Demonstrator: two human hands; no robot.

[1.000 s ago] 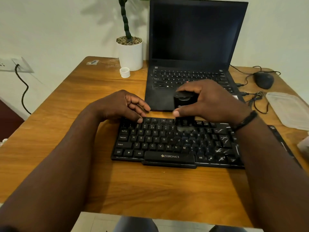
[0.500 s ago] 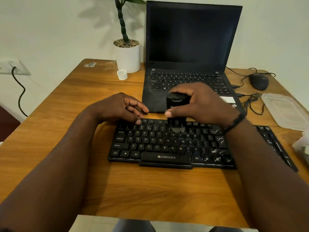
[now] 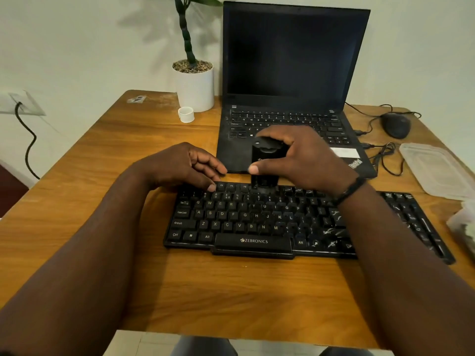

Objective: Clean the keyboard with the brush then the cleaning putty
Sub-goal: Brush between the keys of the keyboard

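A wooden desk (image 3: 77, 201) stands against a pale wall (image 3: 64, 42), its near edge showing floor below. On it the black keyboard (image 3: 257, 222) lies at centre. The right hand (image 3: 305, 158) grips a black brush (image 3: 266, 163) upright, thumb and fingers curled round its body, the lower end touching the keyboard's top row. The left hand (image 3: 180, 165) rests with curled fingers on the keyboard's 10 o'clock corner, holding nothing. At 12 o'clock an open laptop (image 3: 290, 60), screen dark. At 11 o'clock a white plant pot (image 3: 196, 88) with a small white cap (image 3: 186, 114) beside it. At 2 o'clock a mouse (image 3: 395, 124) with cables, and a clear plastic lid (image 3: 434, 168). A wall socket (image 3: 23, 104) sits at 9 o'clock
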